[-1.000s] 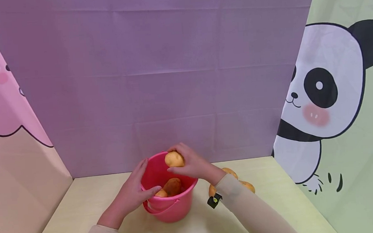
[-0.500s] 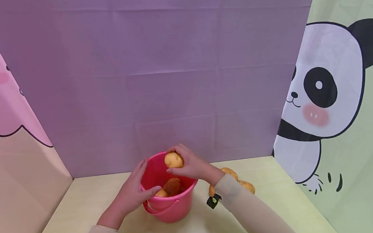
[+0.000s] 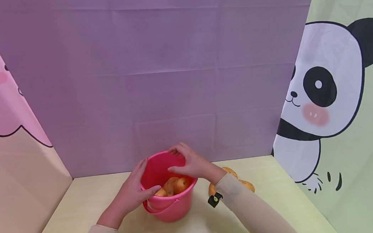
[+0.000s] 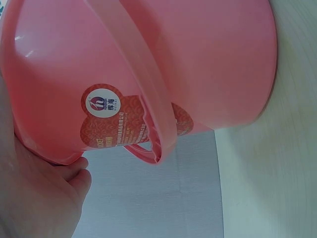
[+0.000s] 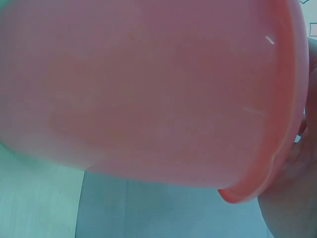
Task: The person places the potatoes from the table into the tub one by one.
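1. Smooth, glossy plastic on show: the pink bucket (image 3: 173, 212) is standing upright on the worktop (image 3: 95, 204), widening from its base to a rounded rim.
2. Its strap-like handle (image 4: 141, 64) is hanging across the near side, curving past a red patterned label (image 4: 109, 131) with a round white badge.
3. Now the potatoes inside (image 3: 181, 184): three are showing, lying close together low in the bucket, rounded and orange-tan, the right-hand one catching the light.
4. My left grip (image 3: 136, 191) is holding the bucket's rim, thumb reaching over the near edge, fingers lying along the left side.
5. My right grip (image 3: 192, 163) is spreading wide over the right of the mouth, thumb and fingers apart with bare air between; whether it is touching the rim, I cannot tell.
6. Out to the right, more potatoes on the worktop (image 3: 247, 186) are lying partly hidden behind my beige sleeve (image 3: 259, 211), yellow-tan and rounded.
7. Edges: the mouth is gaping between my two grips, the pale worktop is stretching out either side, and its back edge is meeting a creased purple cloth (image 3: 171, 78).
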`<state>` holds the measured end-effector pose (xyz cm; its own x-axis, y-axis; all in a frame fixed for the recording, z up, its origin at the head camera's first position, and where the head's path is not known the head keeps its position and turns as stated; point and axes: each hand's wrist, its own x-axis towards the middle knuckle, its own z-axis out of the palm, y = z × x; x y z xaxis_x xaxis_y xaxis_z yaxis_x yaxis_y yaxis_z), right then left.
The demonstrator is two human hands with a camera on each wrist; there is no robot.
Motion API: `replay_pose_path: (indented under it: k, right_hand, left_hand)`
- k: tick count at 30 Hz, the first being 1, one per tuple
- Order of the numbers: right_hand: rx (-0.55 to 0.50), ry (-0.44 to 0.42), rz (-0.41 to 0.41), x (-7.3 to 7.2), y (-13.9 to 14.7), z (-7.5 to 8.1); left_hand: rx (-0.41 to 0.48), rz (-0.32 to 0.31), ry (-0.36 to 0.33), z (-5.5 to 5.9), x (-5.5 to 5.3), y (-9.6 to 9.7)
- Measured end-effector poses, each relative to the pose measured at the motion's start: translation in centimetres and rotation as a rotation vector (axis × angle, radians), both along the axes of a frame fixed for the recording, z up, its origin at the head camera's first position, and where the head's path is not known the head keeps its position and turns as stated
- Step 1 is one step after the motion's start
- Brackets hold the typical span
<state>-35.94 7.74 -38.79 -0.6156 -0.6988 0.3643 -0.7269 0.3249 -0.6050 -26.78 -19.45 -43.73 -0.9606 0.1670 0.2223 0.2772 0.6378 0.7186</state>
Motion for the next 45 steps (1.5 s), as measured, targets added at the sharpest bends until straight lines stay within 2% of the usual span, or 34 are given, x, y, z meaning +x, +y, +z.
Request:
replay_pose_path:
  k: [13, 19, 25, 30, 37, 45]
  right_hand:
    - [-0.017, 0.009, -0.027, 0.2, 1.3, 0.2]
    - [-0.032, -0.017, -0.064, 0.4, 3.3, 0.3]
    - [0.001, 0.032, -0.132, 0.6, 5.8, -0.2]
    - [0.011, 0.016, -0.184, 0.8, 7.9, -1.0]
    - [0.025, -0.019, -0.254, 0.8, 10.8, -2.9]
    - [-0.019, 0.021, -0.281, 1.0, 13.7, -4.7]
  left_hand:
    - [-0.012, 0.011, -0.011, 0.2, 0.1, 0.1]
    - [0.001, 0.021, -0.021, 0.1, 0.0, 0.2]
    - [-0.002, 0.023, -0.017, 0.1, 0.0, 0.2]
    - [-0.004, 0.018, -0.018, 0.2, 0.1, 0.2]
    - [0.010, 0.018, -0.023, -0.1, 0.0, 0.2]
    - [0.018, 0.011, -0.016, -0.1, 0.0, 0.2]
